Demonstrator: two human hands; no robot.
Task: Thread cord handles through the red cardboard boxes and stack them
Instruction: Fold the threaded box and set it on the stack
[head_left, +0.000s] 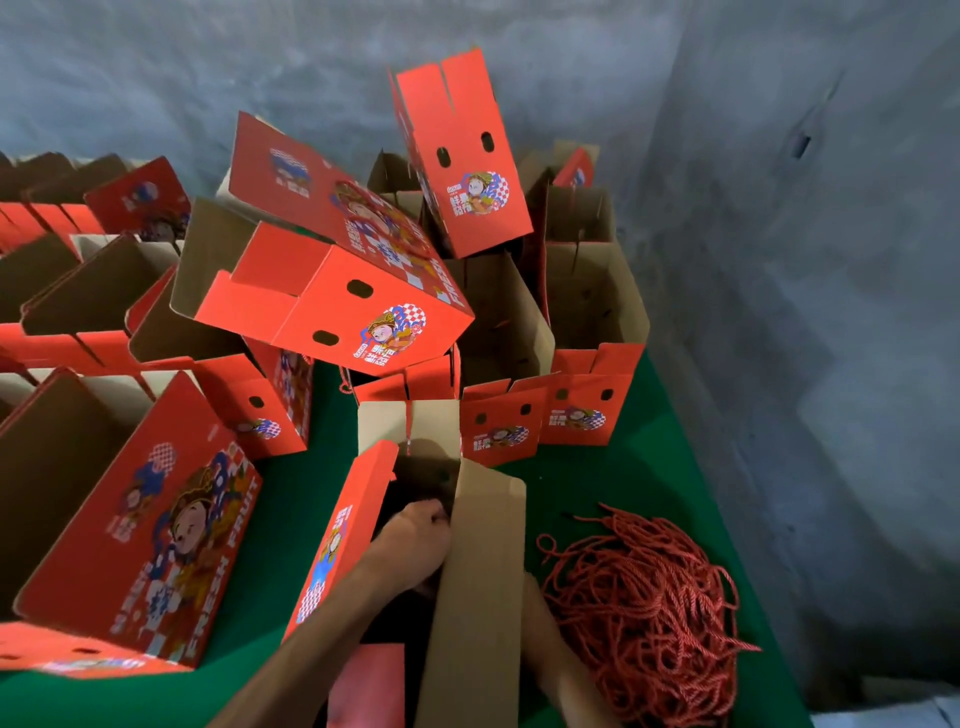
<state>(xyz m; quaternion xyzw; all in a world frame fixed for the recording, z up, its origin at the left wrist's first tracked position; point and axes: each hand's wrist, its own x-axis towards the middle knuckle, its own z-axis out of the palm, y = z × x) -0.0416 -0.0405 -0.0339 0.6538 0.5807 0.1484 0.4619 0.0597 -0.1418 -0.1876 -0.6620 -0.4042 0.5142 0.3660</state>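
An open red box (337, 540) with brown inside walls stands on the green table right in front of me. My left hand (415, 535) reaches down into it, fingers curled against the inside of the right wall (483, 571). What the fingers hold is hidden in shadow. My right forearm lies outside that wall, and the wall covers my right hand. A heap of red cord handles (649, 597) lies just right of the box. Several more red boxes are piled behind, one tilted on its side (332, 306) and one standing on end (462, 156).
Open red boxes (119, 509) crowd the left side and the back of the green table (296, 499). A grey concrete wall (805, 260) runs along the back and right. The table's right edge falls away past the cord heap.
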